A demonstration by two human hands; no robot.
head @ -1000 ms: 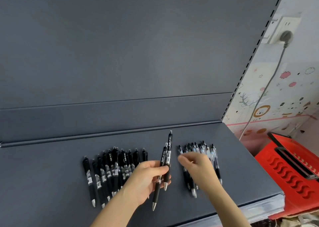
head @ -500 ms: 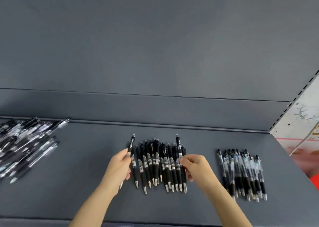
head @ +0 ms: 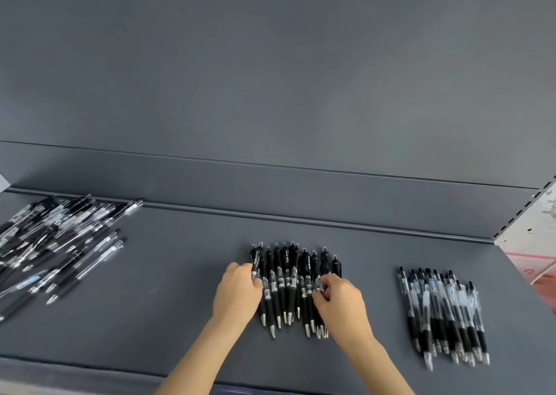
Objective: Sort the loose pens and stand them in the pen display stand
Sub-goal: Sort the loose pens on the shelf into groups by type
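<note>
**Fig. 1. Both hands closed on the middle row of black pens**

Head view. I look down on a dark grey shelf with a grey back panel rising behind it. A slotted upright marks the right end of the panel.

Three groups of pens lie flat on the shelf, well apart from one another.

(a) In the middle, the black pens lie side by side in a tight row. Their silver tips point toward the near edge and their clicker ends toward the back panel.

(b) On the right, the clear-barrelled pens, which have black grips, lie in a similar row with tips toward me.

(c) At far left, a mixed pile of pens lies jumbled on a diagonal. It is partly cut off by the frame edge and too blurred for me to count.

The left hand sits at the left end of the middle row, with its fingers curled round the outermost pen there, which tilts slightly against its neighbours. The right hand rests over the right end of the same row, with its fingers bent and pinching the barrels of the last few pens. The hands bracket the row between them, and both forearms reach in from the bottom edge.
</note>
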